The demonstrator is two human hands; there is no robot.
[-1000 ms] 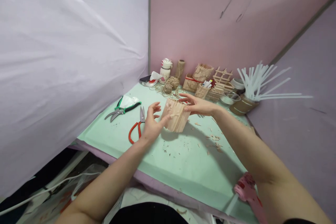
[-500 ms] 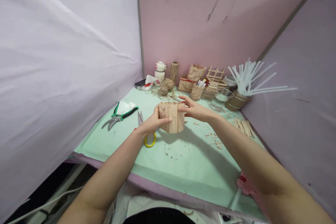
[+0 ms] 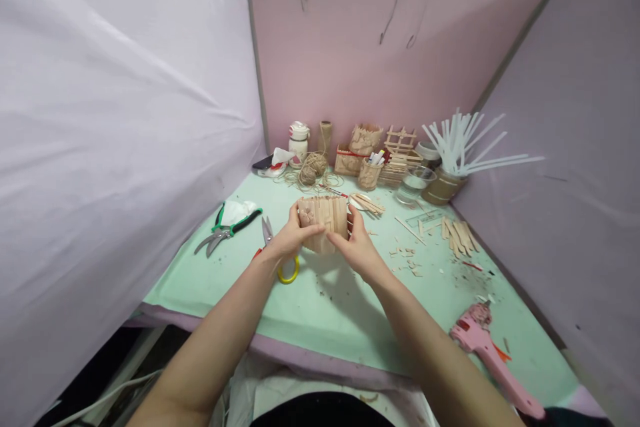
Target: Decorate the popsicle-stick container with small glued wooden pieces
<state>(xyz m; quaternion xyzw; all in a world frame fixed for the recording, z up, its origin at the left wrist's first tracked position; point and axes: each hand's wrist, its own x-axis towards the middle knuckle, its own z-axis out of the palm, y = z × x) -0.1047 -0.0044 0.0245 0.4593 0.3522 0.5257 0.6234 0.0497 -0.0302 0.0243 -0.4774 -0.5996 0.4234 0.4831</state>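
Right grip (image 3: 361, 247) moved down wooden cup (image 3: 327, 215) | left grip (image 3: 290, 237) at opposite side | both holding cup between them

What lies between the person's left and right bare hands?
In the head view, a pale, rounded wooden-stick piece sits between the left hand and right hand, both touching it.

Open green tabletop (image 3: 310, 317) before the wooden holder (image 3: 325, 217), scissors (image 3: 267, 232) obstructing left, glue gun (image 3: 483, 340) obstructing near right, twine (image 3: 313, 168) behind.
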